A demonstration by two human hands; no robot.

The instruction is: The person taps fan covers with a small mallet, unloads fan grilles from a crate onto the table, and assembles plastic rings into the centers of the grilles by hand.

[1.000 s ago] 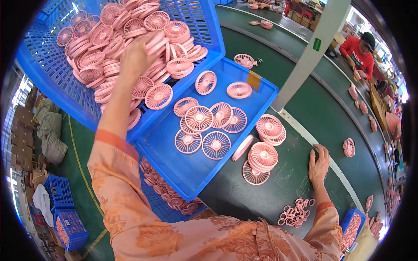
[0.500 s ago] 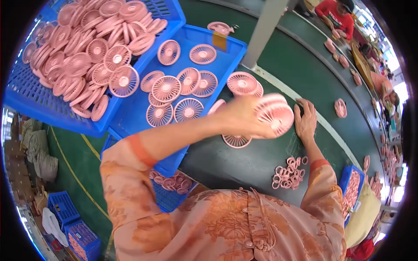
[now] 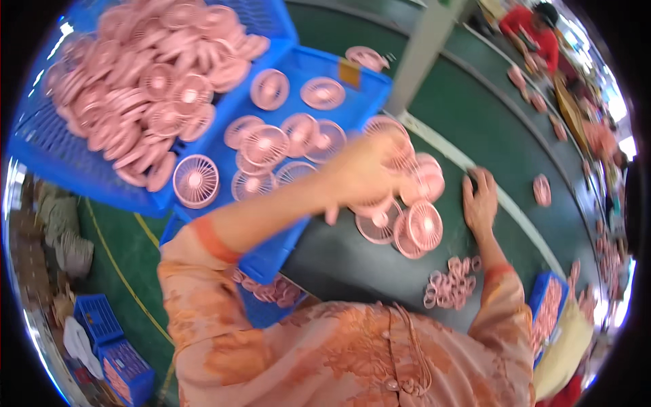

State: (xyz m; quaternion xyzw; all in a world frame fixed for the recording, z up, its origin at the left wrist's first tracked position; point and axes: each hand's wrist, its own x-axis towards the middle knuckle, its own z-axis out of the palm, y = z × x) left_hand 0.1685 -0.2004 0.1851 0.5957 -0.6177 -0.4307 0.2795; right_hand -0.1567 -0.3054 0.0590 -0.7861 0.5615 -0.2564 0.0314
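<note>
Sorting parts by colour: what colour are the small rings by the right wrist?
Pink plastic rings, head view.

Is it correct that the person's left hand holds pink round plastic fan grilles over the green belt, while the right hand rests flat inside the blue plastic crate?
Not quite. In the head view the right hand rests flat on the green belt, not inside the blue plastic crate. The left hand does hold pink round plastic fan grilles.

Bright, even light is being cast overhead; glare is showing at the right rim. The left hand (image 3: 359, 173) is being smeared by motion blur, and edges are being bent around the crate (image 3: 271, 254).
</note>
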